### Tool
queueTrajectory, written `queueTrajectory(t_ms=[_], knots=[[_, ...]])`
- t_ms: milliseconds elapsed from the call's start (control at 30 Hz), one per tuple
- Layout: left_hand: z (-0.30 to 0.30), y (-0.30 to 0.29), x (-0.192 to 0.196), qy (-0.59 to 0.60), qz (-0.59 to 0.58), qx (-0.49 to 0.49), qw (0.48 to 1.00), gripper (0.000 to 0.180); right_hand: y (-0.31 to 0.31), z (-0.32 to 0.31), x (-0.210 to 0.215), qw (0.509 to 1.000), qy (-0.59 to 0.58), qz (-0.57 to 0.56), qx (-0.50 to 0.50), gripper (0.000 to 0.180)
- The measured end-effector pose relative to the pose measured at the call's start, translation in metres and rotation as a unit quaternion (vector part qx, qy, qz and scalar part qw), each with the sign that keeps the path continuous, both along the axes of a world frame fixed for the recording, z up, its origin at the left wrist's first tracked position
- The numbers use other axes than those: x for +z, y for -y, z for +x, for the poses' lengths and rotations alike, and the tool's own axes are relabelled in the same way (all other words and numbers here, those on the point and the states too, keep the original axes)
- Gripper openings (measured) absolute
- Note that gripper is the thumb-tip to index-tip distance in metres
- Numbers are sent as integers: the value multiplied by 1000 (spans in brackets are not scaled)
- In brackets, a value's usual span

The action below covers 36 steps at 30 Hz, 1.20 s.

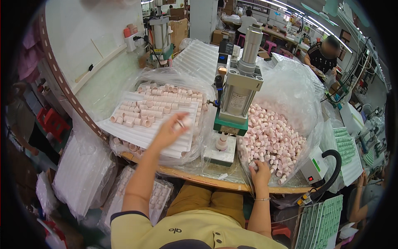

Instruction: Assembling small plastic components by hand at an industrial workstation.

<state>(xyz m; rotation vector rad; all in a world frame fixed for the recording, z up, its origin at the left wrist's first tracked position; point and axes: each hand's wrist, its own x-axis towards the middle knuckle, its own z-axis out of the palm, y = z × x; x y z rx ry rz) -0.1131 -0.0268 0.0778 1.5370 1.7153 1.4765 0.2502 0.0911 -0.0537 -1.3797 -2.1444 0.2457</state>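
My left hand (172,129), smeared by motion, hangs over a white foam sheet (166,143) with its fingers closed on a pale pink cap (186,121). On that sheet several pink caps (141,113) lie in rows, with more around it in a clear plastic bag. My right hand (260,173) touches the near edge of a heap of small pink-and-white parts (273,137) in another bag; its fingers are curled, and what they pinch is hard to make out. Between the hands stands a pneumatic press (238,91), one pink part (222,142) upright on its metal base block (219,155).
The table's wooden front edge (199,172) runs before me. At right stand a white control box (314,168) and a black hose (336,159). Green-and-white trays (319,220) lean below. Wrapped foam sheets (83,174) stand at lower left. Another person (323,56) works at the far right.
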Motion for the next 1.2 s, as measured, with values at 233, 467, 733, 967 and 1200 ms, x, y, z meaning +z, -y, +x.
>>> queueTrajectory(t_ms=[233, 467, 733, 967, 1200], knots=[[136, 8, -73, 275, 3, -166, 947, 35, 40, -21, 58, 980, -184, -16, 72, 30], [150, -16, -106, 370, -130, -135, 910, 19, 54, -53, 88, 945, -203, 49, 251, 34], [139, -10, -87, 393, -97, -206, 891, 24, 49, -54, 63, 923, -283, -17, 261, 28], [139, -7, -83, 99, 61, -132, 984, 26, 43, -60, 42, 756, -521, -359, 167, 10], [131, -3, -71, -143, 225, -162, 950, 28, 43, -47, 36, 616, -550, -542, 156, 11]])
